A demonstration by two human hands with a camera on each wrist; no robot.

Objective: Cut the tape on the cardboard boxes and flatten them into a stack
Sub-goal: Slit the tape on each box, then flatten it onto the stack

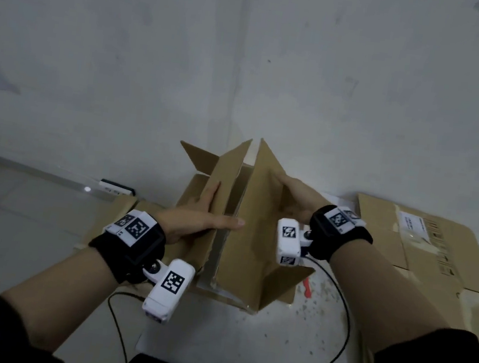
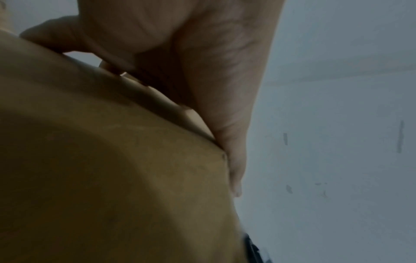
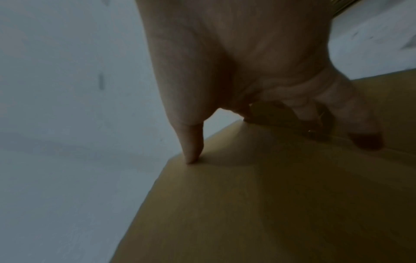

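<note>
A brown cardboard box point(image 1: 255, 262) stands on the floor against the wall, its top flaps raised. My left hand point(image 1: 206, 213) holds the left flap point(image 1: 229, 177), fingers flat on its outer face and thumb over the near edge. In the left wrist view the flap point(image 2: 112, 178) runs between the thumb and the fingers of that hand point(image 2: 202, 71). My right hand point(image 1: 294, 197) grips the right flap point(image 1: 261, 190) from the right. In the right wrist view its thumb presses the flap's face point(image 3: 270, 204) while the fingers point(image 3: 362, 138) curl over the edge.
A stack of flattened cardboard point(image 1: 424, 248) lies on the floor at right, and another sheet point(image 1: 111, 216) lies at left. A red cutter point(image 1: 307, 287) rests beside the box. A black cable point(image 1: 342, 341) loops across the floor. A power strip point(image 1: 117, 188) sits by the wall.
</note>
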